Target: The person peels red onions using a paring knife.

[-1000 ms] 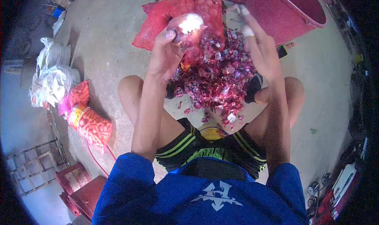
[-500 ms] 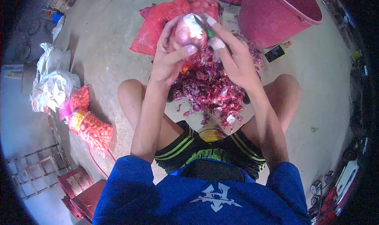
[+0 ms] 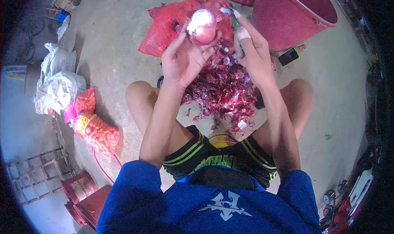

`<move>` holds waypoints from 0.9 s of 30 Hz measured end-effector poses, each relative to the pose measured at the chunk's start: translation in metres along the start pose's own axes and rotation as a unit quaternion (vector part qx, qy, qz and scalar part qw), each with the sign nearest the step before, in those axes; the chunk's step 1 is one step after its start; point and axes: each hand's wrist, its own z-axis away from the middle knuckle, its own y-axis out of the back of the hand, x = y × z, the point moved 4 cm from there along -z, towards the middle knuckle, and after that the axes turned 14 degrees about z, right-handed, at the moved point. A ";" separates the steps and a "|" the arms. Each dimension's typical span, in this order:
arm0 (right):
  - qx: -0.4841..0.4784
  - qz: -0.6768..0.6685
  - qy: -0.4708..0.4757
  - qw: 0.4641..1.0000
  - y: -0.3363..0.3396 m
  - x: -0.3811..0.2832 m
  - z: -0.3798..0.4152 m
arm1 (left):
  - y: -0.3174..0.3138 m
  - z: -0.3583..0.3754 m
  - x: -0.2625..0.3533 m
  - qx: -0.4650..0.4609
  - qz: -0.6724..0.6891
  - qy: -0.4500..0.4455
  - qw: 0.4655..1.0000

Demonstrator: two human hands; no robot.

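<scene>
My left hand (image 3: pixel 184 61) holds a partly peeled red onion (image 3: pixel 203 27), its upper side pale and shiny. To its right, my right hand (image 3: pixel 253 49) is closed round a small knife with a green handle (image 3: pixel 235 24), mostly hidden by the fingers. A piece of peel (image 3: pixel 221 17) shows by the knife's tip, apart from the onion. Below both hands lies a heap of purple onion skins (image 3: pixel 223 90) on the floor, between my legs. Behind the onion are red mesh sacks (image 3: pixel 166 26).
A large red tub (image 3: pixel 283 20) stands at the upper right, with a phone (image 3: pixel 288 57) on the floor below it. White sacks (image 3: pixel 61 86) and a bag of carrots (image 3: pixel 100 135) lie at the left. Red stools (image 3: pixel 88 197) are at the lower left.
My right hand has moved right with the knife, away from the onion. My left hand has turned palm up under the onion, which has shifted slightly up and right.
</scene>
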 end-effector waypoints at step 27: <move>0.029 -0.036 -0.075 0.996 0.029 0.004 -0.005 | 0.021 -0.008 0.006 0.089 -0.190 -0.139 0.968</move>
